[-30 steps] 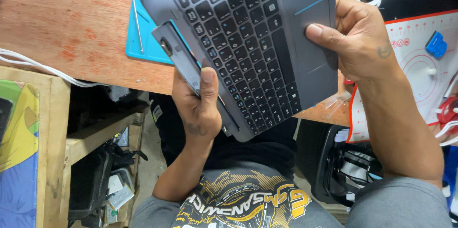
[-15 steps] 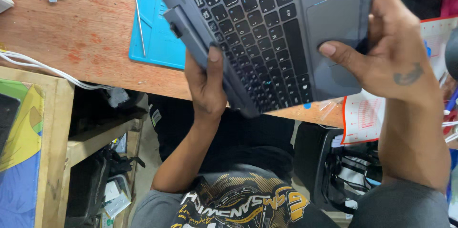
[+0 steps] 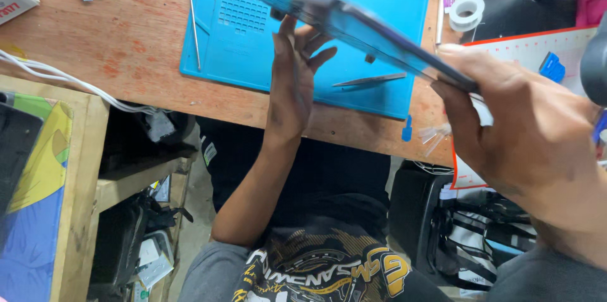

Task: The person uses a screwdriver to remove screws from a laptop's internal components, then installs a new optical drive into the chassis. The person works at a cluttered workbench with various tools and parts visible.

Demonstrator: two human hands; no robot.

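Holding stiff, thin, likely fragile laptop base (image 3: pixel 354 24) edge-on above mat (image 3: pixel 253 62), right hand (image 3: pixel 525 144) fingers clamping corner, left hand (image 3: pixel 294 81) fingers spread beneath.

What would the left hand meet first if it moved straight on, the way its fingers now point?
The left hand points up-table and already touches the tilted laptop base; beyond it lies the blue mat, though depth is unclear.

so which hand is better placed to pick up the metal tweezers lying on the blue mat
Probably the left hand: it only props the grey laptop base from below, beside the thin metal tweezers on the blue mat. The right hand grips the base's edge.
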